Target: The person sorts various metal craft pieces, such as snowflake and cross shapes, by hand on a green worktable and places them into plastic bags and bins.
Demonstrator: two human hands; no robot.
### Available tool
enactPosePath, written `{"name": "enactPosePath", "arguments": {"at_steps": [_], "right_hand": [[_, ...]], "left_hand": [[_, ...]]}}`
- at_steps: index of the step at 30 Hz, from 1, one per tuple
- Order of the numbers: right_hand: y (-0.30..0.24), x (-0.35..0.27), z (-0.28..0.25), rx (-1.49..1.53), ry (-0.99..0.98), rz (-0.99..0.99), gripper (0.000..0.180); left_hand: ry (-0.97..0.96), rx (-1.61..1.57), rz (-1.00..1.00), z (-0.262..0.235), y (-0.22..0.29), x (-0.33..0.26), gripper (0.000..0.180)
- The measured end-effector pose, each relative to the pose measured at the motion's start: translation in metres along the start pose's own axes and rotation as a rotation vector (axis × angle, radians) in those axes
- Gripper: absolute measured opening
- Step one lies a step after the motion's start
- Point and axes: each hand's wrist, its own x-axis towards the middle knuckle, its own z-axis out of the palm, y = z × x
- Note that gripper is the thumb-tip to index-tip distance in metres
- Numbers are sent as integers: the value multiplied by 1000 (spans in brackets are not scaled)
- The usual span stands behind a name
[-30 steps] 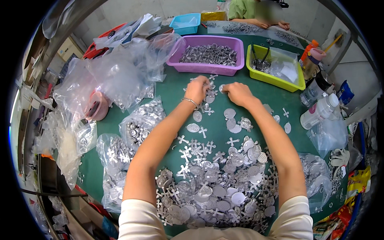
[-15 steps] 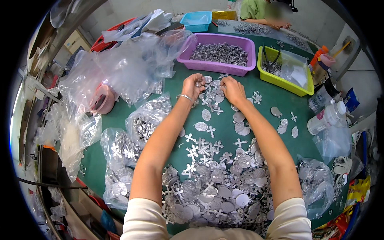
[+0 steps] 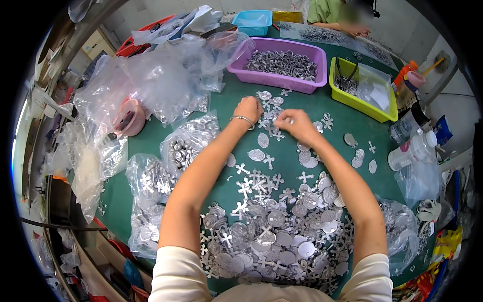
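My left hand (image 3: pixel 249 109), with a bracelet at its wrist, rests curled at the left edge of a small scatter of silver crosses and oval medals; whatever is in its fingers is hidden. Across from it, my right hand (image 3: pixel 296 124) is closed in a pinch over the same scatter, on something too small to make out. Closer to me lie an oval medal (image 3: pixel 256 155) and a cross pendant (image 3: pixel 269 161). A big heap of medals and crosses (image 3: pixel 284 239) spreads between my forearms.
Beyond my hands stand a purple tub (image 3: pixel 278 83) of small metal pieces and a yellow-green tray (image 3: pixel 359 102) with pliers. Plastic bags of metal parts (image 3: pixel 188 143) flank my left arm. White bottles (image 3: pixel 412 151) stand right. A person in green (image 3: pixel 324 12) sits across the table.
My right hand has drawn back slightly toward me and turned into a pinch. My left hand has shifted a little right and nearer, its fingers now tucked down. The whole view has shifted slightly.
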Motion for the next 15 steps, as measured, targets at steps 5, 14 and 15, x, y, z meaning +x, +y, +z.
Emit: {"name": "enactPosePath", "arguments": {"at_steps": [5, 14, 15], "right_hand": [[-6, -7, 22, -644, 22, -247, 25], [6, -14, 2, 55, 13, 12, 24], [1, -16, -3, 307, -67, 206, 25]], "left_hand": [[-59, -793, -468, -23, 14, 0, 13], [-349, -1022, -488, -44, 11, -12, 13], [-330, -764, -443, -45, 14, -14, 14]]}}
